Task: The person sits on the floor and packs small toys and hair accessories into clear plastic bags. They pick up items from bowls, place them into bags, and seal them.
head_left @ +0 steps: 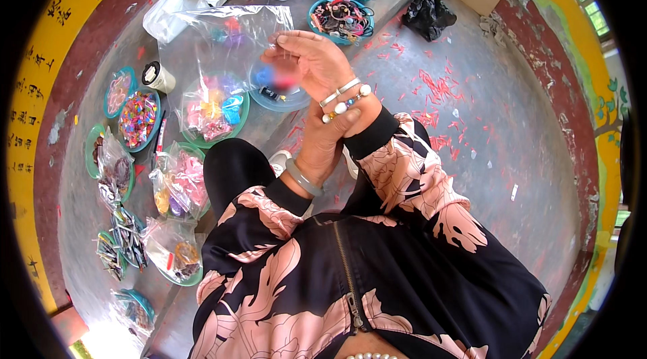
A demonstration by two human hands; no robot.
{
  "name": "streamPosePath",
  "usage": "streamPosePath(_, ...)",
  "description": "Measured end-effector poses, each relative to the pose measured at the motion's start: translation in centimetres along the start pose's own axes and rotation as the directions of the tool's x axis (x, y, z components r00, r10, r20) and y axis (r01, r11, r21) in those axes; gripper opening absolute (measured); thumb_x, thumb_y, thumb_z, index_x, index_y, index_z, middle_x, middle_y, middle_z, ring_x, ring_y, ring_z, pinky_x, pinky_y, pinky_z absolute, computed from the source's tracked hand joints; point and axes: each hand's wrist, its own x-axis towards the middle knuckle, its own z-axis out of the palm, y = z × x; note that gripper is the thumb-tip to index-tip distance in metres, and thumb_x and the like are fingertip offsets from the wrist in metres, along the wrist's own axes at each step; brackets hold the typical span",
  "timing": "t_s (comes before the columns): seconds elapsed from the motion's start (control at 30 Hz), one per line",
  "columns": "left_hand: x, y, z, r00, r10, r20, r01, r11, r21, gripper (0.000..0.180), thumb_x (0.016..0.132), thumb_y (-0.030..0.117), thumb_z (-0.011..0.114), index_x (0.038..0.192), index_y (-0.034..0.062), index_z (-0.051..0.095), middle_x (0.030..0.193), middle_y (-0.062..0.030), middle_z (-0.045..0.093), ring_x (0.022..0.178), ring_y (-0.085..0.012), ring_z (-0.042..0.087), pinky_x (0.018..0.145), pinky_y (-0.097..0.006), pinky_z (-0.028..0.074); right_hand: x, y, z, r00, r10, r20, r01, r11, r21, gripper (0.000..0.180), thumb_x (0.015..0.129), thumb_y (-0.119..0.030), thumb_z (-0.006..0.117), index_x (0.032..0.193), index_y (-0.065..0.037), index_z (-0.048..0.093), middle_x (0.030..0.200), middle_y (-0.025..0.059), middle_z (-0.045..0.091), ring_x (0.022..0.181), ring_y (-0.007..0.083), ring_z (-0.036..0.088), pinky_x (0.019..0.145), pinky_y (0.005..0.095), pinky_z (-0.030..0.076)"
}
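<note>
My left hand [322,138], with a grey bangle [303,178] on its wrist, is wrapped round my right wrist. Its thumb lies beside a beaded bracelet [345,104] of white and amber beads; a silver bangle [338,91] sits above that. My right hand [318,61] reaches forward with its fingers loosely bent and apart, and a blur covers part of them. Close to the fingertips stands a large clear plastic bag [222,39]; I cannot make out whether they touch it. Below is a pale blue basin [291,101] with blue and dark items.
A green basin [240,126] holds bagged colourful pieces. Further left stand a basin of bright small pieces [139,118], a white cup [159,77] and several bagged goods. Hair ties fill a blue basin [342,20] ahead. Red scraps [438,89] and a black bag [428,16] lie on the floor.
</note>
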Motion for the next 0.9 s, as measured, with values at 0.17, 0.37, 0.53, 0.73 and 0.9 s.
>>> streamPosePath(0.17,0.6,0.2,-0.6,0.997,0.028,-0.065,-0.039,0.983,-0.178,0.047,0.083,0.036,0.06,0.116,0.0036,0.048,0.108,-0.0052,0.056,0.095,-0.015,0.055,0.086,-0.031,0.044,-0.1,0.1,-0.1,1.0,0.025,-0.01,-0.025,1.0,-0.015,0.016,0.081,-0.009,0.058,0.093,0.003,0.058,0.084,0.0124,0.062,0.083,0.0236,0.061,0.075,0.0345,0.05)
streamPosePath(0.37,-0.1,0.1,-2.4,0.943,0.241,-0.229,-0.217,0.968,0.127,0.032,0.086,0.025,0.058,0.108,0.0037,0.048,0.1,-0.0036,0.053,0.086,-0.0112,0.051,0.081,-0.027,0.041,0.2,-0.6,-0.8,1.0,-0.025,-0.001,0.025,1.0,-0.01,0.016,0.081,-0.009,0.059,0.094,0.001,0.058,0.084,0.0118,0.062,0.083,0.0232,0.061,0.077,0.0349,0.049)
streamPosePath(0.53,0.1,3.4,-1.2,0.873,0.474,0.117,-0.403,0.565,0.72,0.025,0.076,0.002,0.06,0.1,0.0022,0.052,0.098,-0.0074,0.054,0.088,-0.0162,0.052,0.078,-0.027,0.042,0.0,-1.3,-1.4,0.999,-0.024,-0.028,0.023,0.999,-0.035,0.016,0.081,-0.01,0.059,0.093,0.0,0.058,0.085,0.0117,0.062,0.084,0.0236,0.061,0.077,0.0347,0.047)
streamPosePath(0.73,1.1,5.2,-2.2,0.955,0.218,0.203,-0.274,0.374,0.886,0.017,0.071,0.0,0.062,0.086,0.0045,0.055,0.094,-0.0044,0.056,0.08,-0.0145,0.05,0.065,-0.025,0.04,0.7,-0.2,-1.8,0.998,-0.007,-0.066,0.003,0.998,-0.07,0.013,0.08,-0.009,0.06,0.088,0.001,0.061,0.081,0.0098,0.063,0.075,0.021,0.063,0.067,0.029,0.048)
streamPosePath(0.9,2.1,6.0,-2.7,0.961,0.196,0.196,-0.259,0.387,0.885,0.018,0.068,0.001,0.062,0.084,0.0054,0.054,0.083,-0.0064,0.056,0.078,-0.0219,0.052,0.062,-0.029,0.041,1.5,-0.2,-1.8,1.0,-0.013,-0.013,0.008,0.94,-0.341,0.017,0.081,-0.011,0.059,0.091,0.002,0.061,0.079,0.0096,0.064,0.072,0.0145,0.061,0.064,0.0244,0.046)
